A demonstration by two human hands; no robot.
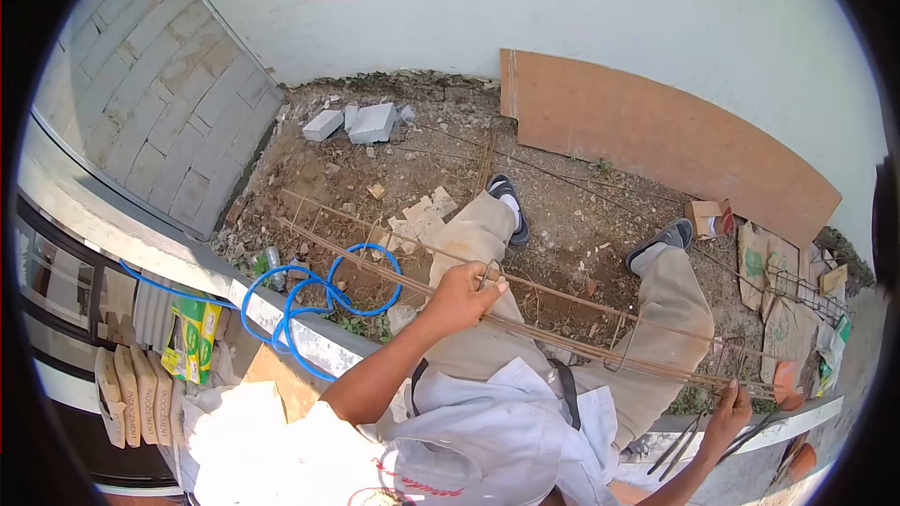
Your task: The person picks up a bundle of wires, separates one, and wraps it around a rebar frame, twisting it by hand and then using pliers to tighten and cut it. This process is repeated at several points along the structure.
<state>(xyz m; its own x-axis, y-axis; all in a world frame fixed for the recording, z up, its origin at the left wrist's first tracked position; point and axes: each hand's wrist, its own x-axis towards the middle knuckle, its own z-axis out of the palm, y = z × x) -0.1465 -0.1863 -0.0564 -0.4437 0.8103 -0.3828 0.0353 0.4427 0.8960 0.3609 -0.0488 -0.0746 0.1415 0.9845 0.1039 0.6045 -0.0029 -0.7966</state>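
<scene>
Long thin steel rods [553, 330] with wire stirrups lie across my lap, running from the upper left to the lower right. My left hand [463, 298] is closed around the rods and a bent stirrup [489, 274] near the middle. Toward the right end, my right hand [727, 419] pinches the rods near another stirrup [731, 356]. A further rectangular stirrup [622, 342] hangs on the rods between my hands. Below the rods, by my right forearm, is a dark long-handled tool [677, 445].
A blue hose [292, 319] lies coiled at the left, near cement bags [136, 398]. Pale blocks [372, 123] sit on the dirt ahead. A plywood sheet [647, 141] leans on the wall. At the right are torn paper bags [783, 328] and a wire cage [806, 290].
</scene>
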